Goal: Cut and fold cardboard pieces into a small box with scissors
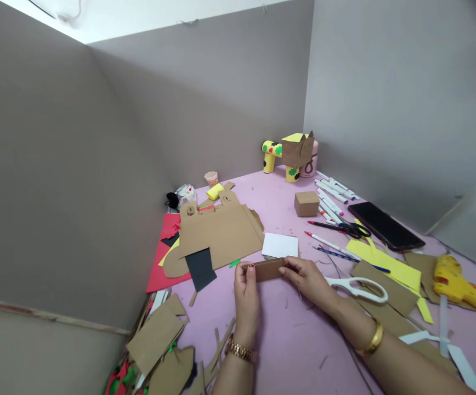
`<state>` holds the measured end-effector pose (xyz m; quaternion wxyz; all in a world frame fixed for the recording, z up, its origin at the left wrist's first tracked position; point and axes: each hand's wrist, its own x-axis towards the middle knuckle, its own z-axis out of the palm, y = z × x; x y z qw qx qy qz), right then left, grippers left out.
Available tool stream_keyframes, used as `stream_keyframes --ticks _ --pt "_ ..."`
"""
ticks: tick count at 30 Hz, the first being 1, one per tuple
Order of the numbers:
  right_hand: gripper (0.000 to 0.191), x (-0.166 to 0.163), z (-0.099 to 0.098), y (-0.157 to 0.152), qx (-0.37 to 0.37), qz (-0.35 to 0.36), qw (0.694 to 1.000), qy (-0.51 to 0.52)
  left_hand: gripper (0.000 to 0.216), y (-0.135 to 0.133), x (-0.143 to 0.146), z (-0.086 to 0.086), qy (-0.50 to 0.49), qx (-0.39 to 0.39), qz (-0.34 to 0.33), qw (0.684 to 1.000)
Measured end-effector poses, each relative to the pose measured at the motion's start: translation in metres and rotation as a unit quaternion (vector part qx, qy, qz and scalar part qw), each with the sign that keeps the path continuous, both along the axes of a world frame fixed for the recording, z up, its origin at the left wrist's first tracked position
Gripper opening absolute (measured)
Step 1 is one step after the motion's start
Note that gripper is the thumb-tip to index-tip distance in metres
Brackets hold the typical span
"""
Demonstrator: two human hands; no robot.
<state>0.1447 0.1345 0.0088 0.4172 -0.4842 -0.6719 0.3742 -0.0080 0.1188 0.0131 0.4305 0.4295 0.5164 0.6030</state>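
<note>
Between both hands, just above the pink table, I hold a narrow brown cardboard strip [268,270]. My left hand [247,282] pinches its left end, thumb on the near face. At the right end, the fingers of my right hand [304,277] are closed on it. A white paper piece [280,245] lies right behind the strip. A small cardboard box [306,203] stands farther back. Left of the strip lie a large cardboard sheet [221,233] and a black paper piece [200,269]. White-handled scissors [361,288] lie beside my right forearm, which partly covers them.
Several markers [332,192], black scissors [355,227] and a phone [386,225] lie at the right. A yellow glue gun [452,280] rests at the far right. A yellow cardboard animal [273,148] stands in the back corner. Cardboard scraps [158,334] pile at the front left. Grey partitions enclose the table.
</note>
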Motion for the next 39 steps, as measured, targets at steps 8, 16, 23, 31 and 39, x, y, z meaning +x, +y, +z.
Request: stream_keyframes --ticks 8,16,23,31,39 --pt "0.019 0.000 -0.004 0.001 -0.001 0.005 1.000 0.001 0.020 -0.001 -0.001 0.000 0.001 -0.001 0.004 1.000" --pt "0.018 0.001 0.012 -0.004 -0.045 0.027 0.996 0.075 0.021 -0.004 -0.014 0.012 -0.068 -0.033 -0.042 0.996" --pt "0.021 0.011 0.045 -0.031 -0.157 0.123 0.964 0.178 0.024 -0.054 0.001 0.049 -0.153 -0.126 -0.108 0.974" --pt "0.036 0.021 0.050 -0.085 -0.206 0.074 0.947 0.235 0.034 -0.099 0.025 0.060 -0.295 -0.227 -0.089 0.924" --pt "0.039 0.037 0.041 -0.146 -0.198 0.078 0.951 0.223 0.026 -0.128 0.043 0.062 -0.370 -0.306 -0.054 0.876"
